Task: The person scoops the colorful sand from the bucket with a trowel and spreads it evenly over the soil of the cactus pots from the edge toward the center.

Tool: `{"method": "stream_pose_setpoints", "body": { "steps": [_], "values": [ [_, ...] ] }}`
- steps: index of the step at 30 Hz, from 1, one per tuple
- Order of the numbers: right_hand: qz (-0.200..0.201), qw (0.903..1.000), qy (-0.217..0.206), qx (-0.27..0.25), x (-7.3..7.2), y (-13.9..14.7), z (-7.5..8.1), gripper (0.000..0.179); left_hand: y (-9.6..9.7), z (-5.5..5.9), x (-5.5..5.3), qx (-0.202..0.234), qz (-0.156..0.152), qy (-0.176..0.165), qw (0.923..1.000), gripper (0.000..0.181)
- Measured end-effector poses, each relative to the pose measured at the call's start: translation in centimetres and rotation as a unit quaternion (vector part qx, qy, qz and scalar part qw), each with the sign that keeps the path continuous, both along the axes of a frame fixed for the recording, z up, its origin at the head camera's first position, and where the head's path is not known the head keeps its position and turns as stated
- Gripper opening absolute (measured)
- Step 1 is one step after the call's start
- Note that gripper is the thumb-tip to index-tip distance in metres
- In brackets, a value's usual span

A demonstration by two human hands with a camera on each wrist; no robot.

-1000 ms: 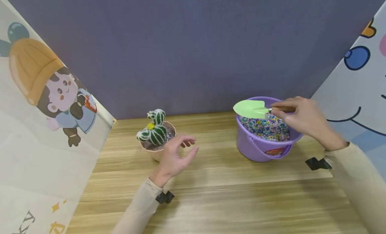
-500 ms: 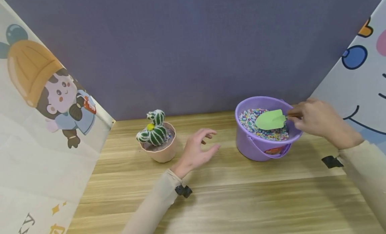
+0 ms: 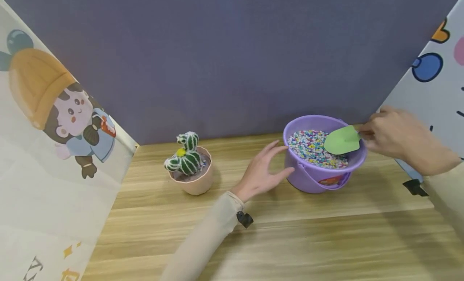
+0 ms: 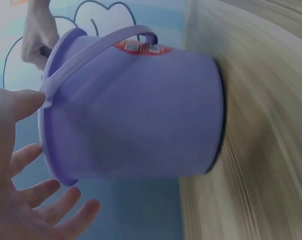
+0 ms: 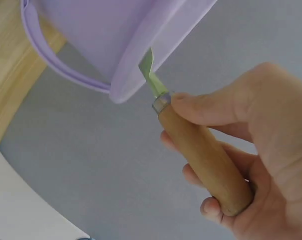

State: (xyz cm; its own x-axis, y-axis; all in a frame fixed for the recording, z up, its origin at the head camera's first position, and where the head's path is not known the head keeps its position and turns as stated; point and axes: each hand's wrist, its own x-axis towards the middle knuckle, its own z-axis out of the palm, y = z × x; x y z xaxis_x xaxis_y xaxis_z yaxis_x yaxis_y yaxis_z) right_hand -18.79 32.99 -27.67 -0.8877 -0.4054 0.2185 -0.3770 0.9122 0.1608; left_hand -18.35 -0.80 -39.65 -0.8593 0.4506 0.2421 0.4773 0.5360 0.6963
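A purple bucket filled with small multicoloured beads stands at the right of the table. My right hand grips the wooden handle of a small trowel, whose green blade is inside the bucket over the beads at the right side. In the right wrist view most of the blade is hidden behind the rim. My left hand is at the bucket's left side with fingers spread and thumb apart; in the left wrist view its fingers lie along the rim, and I cannot tell whether they touch it.
A pink pot with a knitted-looking cactus stands on the wooden table to the left. A grey-blue back wall rises behind. Printed cartoon panels flank the table on both sides.
My right hand has moved right and lowered the trowel from above the bucket into it. The left hand has travelled right, from beside the pot to the bucket.
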Motion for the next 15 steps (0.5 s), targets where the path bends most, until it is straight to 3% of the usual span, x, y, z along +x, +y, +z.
{"method": "stream_pose_setpoints", "body": {
  "steps": [6, 12, 15],
  "values": [
    [0.020, 0.9997, -0.004, 0.012, -0.4, 0.2, -0.1, 0.009, 1.5, -0.4, -0.7, 0.013, -0.004, 0.016, 0.9998, 0.072],
    [0.086, 0.9950, -0.005, -0.051, -1.4, 0.5, -3.1, 0.019, 1.8, -0.6, -1.0, 0.032, 0.002, 0.023, 0.9992, 0.070],
    [0.074, 0.9933, 0.004, -0.089, -1.5, 0.5, -4.3, 0.018, 1.8, -0.7, -1.1, 0.041, 0.008, 0.025, 0.9988, 0.070]
  ]
}}
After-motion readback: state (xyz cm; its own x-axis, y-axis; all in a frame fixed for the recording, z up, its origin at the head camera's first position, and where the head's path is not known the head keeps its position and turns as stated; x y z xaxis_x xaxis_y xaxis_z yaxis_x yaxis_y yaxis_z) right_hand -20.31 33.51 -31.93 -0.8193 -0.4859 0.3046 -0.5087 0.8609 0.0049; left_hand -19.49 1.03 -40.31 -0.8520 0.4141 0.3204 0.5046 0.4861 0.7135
